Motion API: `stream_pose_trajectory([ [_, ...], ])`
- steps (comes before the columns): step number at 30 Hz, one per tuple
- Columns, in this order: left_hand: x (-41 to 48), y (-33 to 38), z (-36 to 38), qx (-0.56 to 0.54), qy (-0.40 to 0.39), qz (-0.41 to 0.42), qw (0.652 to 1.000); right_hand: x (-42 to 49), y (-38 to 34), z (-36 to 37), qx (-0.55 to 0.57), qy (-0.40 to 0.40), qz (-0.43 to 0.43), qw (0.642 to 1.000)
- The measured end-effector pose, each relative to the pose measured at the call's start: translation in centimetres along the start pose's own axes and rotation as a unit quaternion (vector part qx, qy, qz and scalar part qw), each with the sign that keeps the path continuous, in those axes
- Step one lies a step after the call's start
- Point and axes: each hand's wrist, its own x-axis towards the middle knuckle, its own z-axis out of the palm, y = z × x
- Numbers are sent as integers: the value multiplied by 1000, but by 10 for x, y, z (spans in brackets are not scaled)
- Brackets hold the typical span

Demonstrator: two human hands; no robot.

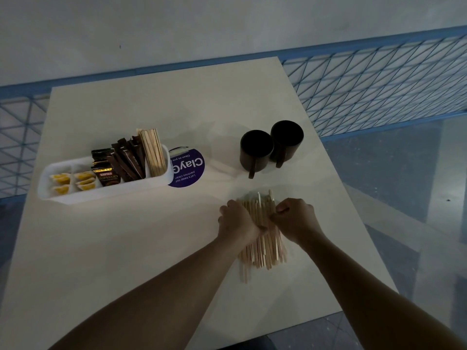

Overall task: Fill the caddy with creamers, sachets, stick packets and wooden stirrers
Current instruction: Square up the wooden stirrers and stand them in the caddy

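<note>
A pile of loose wooden stirrers (262, 251) lies on the table near me. My left hand (238, 221) curls round the pile from its left side. From the right, my right hand (294, 218) grips the same stirrers. The white caddy (50, 192) stands at the left. It holds yellow creamers (73, 181), dark sachets (106, 170), brown stick packets (129, 160) and an upright bundle of stirrers (153, 150) at its right end.
Two black mugs (256, 150) (286, 138) stand behind the pile. A round purple sticker (188, 168) lies beside the caddy's right end. A blue wire fence (379, 84) runs beyond the table's (151, 248) far and right edges.
</note>
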Motion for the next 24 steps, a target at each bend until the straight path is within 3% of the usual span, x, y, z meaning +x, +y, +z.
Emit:
stream_pose_trajectory([
  [14,1,-1,6,-13,21,16,1000,1,3,6,21,5,33,999],
  [24,-1,-6,-5,-10,25,25,999,-3,2,14,21,25,8,999],
])
